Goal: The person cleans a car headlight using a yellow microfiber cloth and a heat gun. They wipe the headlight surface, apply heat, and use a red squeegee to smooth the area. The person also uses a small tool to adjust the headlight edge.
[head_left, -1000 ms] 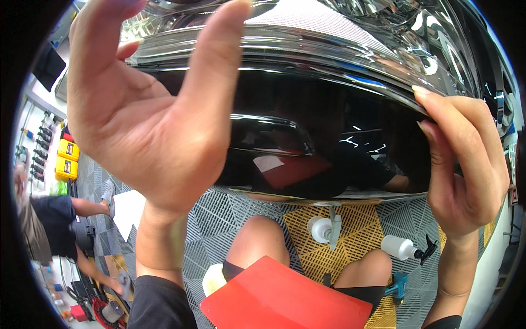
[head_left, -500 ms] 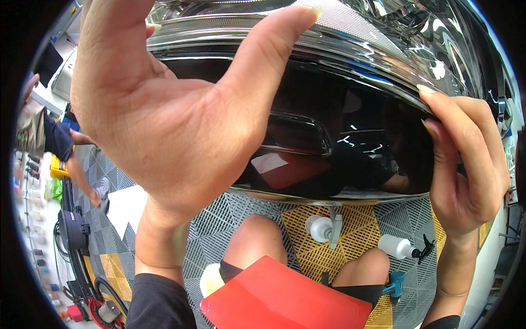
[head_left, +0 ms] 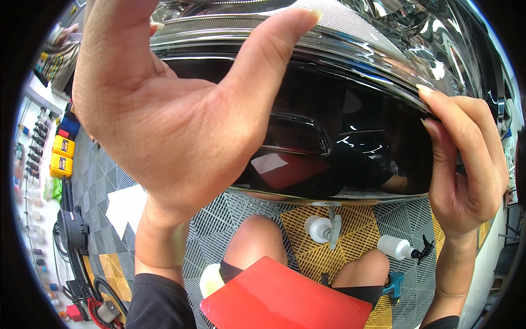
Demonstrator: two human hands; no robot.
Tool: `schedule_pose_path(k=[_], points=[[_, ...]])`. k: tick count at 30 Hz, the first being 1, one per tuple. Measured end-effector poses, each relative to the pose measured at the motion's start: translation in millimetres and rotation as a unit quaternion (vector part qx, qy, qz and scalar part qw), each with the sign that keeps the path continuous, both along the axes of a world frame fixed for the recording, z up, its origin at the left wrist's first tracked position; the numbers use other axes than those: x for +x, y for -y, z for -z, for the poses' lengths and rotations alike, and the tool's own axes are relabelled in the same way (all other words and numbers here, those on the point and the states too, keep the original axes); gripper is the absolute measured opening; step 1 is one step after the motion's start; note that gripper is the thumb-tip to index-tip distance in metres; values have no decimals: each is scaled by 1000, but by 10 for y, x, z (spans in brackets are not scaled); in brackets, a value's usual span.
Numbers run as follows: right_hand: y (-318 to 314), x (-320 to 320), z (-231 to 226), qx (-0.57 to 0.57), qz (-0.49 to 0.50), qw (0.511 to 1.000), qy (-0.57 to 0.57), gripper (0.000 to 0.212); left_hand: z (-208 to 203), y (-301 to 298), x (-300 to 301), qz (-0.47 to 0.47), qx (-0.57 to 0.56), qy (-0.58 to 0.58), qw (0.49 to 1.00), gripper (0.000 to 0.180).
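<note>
A large headlight (head_left: pixel 350 22) with a clear, ridged lens fills the top, bordered below by a glossy black panel (head_left: pixel 378 131) full of reflections. My left hand (head_left: pixel 175 120) is raised over the left part of both, its palm and wide-spread thumb showing. The thumb tip lies over the lens; most other fingertips run out of view. At the right end, the fingers of my right hand (head_left: pixel 468 153) are curled, with index and thumb tips at the seam between lens and panel. What they pinch there, if anything, is too thin to make out.
A red sheet-like piece (head_left: pixel 285 296) lies over my lap. Two white bottles (head_left: pixel 318 227) lie on the grid floor (head_left: pixel 361 219) below the panel, beside a teal tool (head_left: pixel 394 288). Farther left are a white sheet (head_left: pixel 125 208), yellow boxes (head_left: pixel 62 156), a hose reel (head_left: pixel 72 230) and another person (head_left: pixel 60 60).
The other person has moved away toward the upper left, so the leg that crossed the floor is gone from there. My hands stay almost exactly where they were.
</note>
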State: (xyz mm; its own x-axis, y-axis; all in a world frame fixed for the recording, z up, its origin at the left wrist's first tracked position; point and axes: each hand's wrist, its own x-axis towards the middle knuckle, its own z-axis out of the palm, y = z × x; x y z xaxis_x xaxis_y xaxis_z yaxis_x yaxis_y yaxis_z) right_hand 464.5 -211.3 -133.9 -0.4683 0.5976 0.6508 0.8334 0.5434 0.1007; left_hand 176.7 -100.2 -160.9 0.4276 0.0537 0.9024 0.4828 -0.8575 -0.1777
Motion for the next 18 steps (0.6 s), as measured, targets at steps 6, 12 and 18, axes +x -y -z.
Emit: schedule_pose_path(k=[6, 12, 18], points=[[7, -14, 7, 3, 6, 1000, 1, 31, 3, -2, 14, 2, -1, -2, 1000, 58], [25, -44, -7, 11, 7, 1000, 10, 31, -9, 1, 27, 4, -3, -7, 1000, 58], [30, -28, 12, 18, 13, 1000, 15, 32, -2, -11, 49, 5, -5, -11, 1000, 58]])
